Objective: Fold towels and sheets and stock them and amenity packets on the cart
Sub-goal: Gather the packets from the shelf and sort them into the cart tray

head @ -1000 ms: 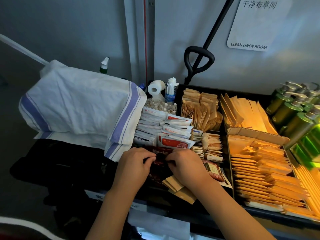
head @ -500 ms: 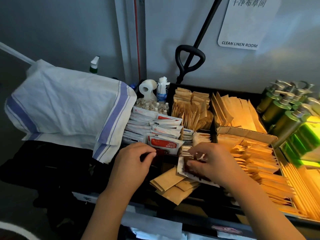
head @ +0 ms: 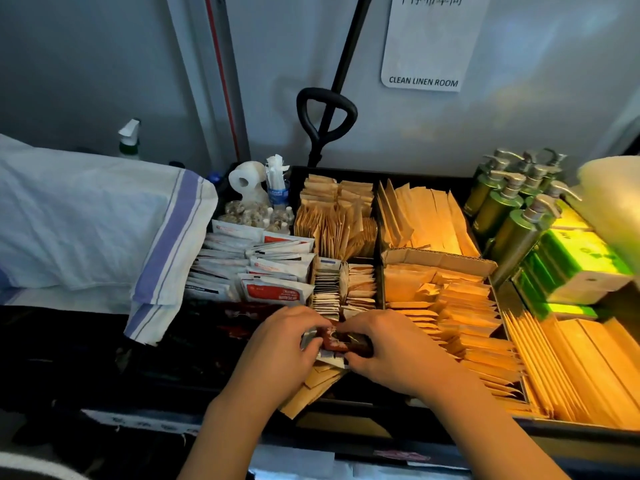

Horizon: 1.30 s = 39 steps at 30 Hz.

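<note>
Amenity packets, a small bundle of dark red and silver foil sachets (head: 341, 339), sit low and centre in the frame, held between both hands; the left hand (head: 277, 344) curls its fingers round the bundle's left end, and the right hand (head: 388, 351) pinches the right end with thumb beneath and fingers over the top. The two-ended hold appears meant to square the sachets into one stack before they go into a slot; this is a judgement, not an observed fact.

The bundle lies directly between the hands, touching both, just above loose tan paper envelopes (head: 318, 379) in the near compartment of the black divided cart tray (head: 379, 271); immediately beyond it, towards frame centre, stand white sachets with red labels (head: 273, 289) filed upright, and narrow stacked packets (head: 327, 289) beside them.

Further out: kraft paper packets (head: 460, 317) fill the right-hand compartments under yellow light; green pump bottles (head: 509, 216) stand at upper right; a folded white cloth with blue stripes (head: 104, 230) lies at left, overhanging the tray's left edge; like goods are grouped by compartment, presumably for quick picking.
</note>
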Available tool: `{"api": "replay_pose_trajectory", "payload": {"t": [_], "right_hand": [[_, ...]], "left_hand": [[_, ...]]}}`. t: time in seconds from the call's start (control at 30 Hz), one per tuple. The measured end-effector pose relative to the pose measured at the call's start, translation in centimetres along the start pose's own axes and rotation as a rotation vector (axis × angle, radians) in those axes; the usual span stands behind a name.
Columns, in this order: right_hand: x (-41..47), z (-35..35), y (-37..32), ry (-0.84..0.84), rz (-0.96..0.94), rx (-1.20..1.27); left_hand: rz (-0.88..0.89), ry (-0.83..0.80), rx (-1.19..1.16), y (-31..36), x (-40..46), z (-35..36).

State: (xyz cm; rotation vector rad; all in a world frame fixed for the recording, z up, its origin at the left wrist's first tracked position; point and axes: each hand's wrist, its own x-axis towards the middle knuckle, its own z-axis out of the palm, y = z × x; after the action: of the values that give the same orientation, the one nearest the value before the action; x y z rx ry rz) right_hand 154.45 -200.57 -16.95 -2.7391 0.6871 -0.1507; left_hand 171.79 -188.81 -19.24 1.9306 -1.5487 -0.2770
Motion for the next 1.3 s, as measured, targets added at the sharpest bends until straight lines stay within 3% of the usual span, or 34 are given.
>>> {"api": "replay_pose_trajectory", "payload": {"t": [0.17,0.27,0.43,0.63,0.87,1.17,1.3], "right_hand": [[-0.2,-0.3,0.8,0.033,-0.072,0.033],[-0.2,-0.9,0.7,0.178,-0.099,0.089],[0.8,-1.7,-1.1,0.337,-0.147,0.308],[4.1,-1.7,-4.4,0.381,-0.138,0.233],[6.7,0.0,-7.1,0.394,-0.165,0.265],[8.5,1.3,-9.1,0.48,-0.145,0.276],[9.3,2.3,-8.8,0.385,-0.104,0.193]], "left_hand": [[-0.002,0.014,-0.003,0.2,-0.1,0.1],[0.015,0.061,-0.057,0.4,-0.2,-0.4],[0.052,0.278,-0.149,0.2,-0.4,-2.0],[0.067,0.443,-0.136,-1.7,-0.8,-5.7],[-0.069,0.454,-0.251,-5.8,-2.0,-7.7],[-0.012,0.513,-0.275,-7.4,-1.2,-8.7],[-0.033,0.42,-0.239,-8.6,-0.9,-8.5]]}}
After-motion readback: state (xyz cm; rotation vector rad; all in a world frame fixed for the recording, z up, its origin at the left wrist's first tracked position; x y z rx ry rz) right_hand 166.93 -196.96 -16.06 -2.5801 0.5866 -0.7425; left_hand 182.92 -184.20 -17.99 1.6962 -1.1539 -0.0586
